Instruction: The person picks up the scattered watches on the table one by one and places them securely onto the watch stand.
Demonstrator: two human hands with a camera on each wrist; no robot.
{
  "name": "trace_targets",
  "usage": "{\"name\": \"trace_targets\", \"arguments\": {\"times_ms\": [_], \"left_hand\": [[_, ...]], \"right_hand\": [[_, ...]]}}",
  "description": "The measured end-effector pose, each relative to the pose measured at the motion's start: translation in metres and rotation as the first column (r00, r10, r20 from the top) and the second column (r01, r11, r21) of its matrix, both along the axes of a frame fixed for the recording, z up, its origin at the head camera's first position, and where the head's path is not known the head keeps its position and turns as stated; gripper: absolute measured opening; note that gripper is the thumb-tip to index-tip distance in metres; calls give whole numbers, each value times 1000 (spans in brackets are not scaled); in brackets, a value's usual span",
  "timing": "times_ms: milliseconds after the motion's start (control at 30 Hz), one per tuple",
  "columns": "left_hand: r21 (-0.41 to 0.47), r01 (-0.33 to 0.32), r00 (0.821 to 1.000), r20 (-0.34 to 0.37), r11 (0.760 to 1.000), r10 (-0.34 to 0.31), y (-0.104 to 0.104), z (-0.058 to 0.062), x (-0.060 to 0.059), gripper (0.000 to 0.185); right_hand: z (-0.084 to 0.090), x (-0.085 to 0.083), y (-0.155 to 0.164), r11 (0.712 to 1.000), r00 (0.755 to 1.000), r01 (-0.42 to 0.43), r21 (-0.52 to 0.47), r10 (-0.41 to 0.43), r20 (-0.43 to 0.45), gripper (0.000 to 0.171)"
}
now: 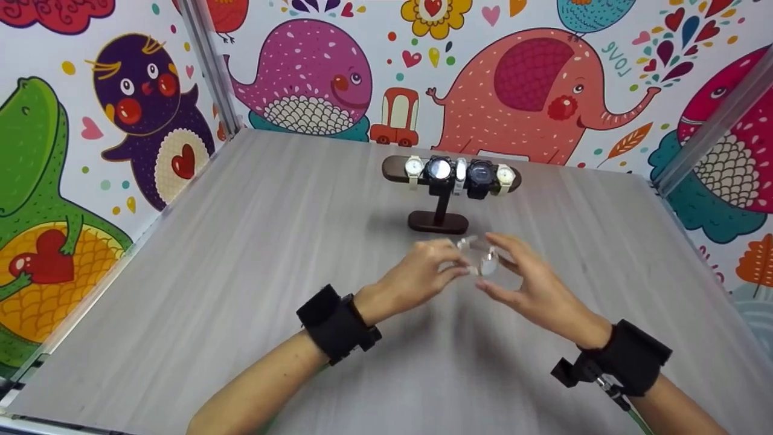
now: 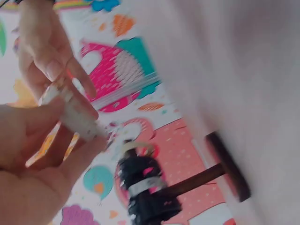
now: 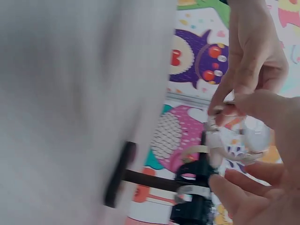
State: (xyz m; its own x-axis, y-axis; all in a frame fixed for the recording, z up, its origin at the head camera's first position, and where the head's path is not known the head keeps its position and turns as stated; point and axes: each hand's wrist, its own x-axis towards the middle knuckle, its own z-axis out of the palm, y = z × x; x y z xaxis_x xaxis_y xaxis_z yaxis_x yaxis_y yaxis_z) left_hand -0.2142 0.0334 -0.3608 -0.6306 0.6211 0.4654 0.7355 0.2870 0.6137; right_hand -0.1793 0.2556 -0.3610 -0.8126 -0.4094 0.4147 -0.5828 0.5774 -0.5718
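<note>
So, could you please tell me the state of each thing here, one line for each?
Watch: held above the table between both hands, blurred.
Left hand: fingers pinch the watch strap.
Right hand: fingers curled round the watch.
Watch stand: upright on the table, five watches hanging on its bar.
Black watch: on the bar, face forward.
Table: bare grey wood surface.

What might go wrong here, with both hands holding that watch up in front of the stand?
1. The watch is held above the table only by fingertips of the left hand and right hand; a slip would likely drop it.
2. The stand sits just behind the hands on a narrow post, its bar full of watches; a forward nudge may tip it.
</note>
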Motion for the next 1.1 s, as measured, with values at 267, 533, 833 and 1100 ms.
{"name": "trace_targets", "arguments": {"times_ms": [267, 533, 833, 1100], "left_hand": [[387, -72, 996, -14, 919, 84, -11, 17, 6, 17], [607, -76, 992, 129, 791, -3, -11, 22, 15, 17], [646, -14, 984, 146, 763, -106, -8, 25, 25, 15], [644, 32, 968, 171, 764, -185, -3, 23, 29, 14]], "right_hand": [[30, 0, -5, 993, 982, 44, -111, -63, -178, 81], [49, -1, -20, 992, 938, -24, -120, -20, -347, 88], [58, -4, -31, 971, 911, -211, -112, 154, -382, 90], [51, -7, -35, 936, 892, -294, -191, 197, -407, 66]]}}
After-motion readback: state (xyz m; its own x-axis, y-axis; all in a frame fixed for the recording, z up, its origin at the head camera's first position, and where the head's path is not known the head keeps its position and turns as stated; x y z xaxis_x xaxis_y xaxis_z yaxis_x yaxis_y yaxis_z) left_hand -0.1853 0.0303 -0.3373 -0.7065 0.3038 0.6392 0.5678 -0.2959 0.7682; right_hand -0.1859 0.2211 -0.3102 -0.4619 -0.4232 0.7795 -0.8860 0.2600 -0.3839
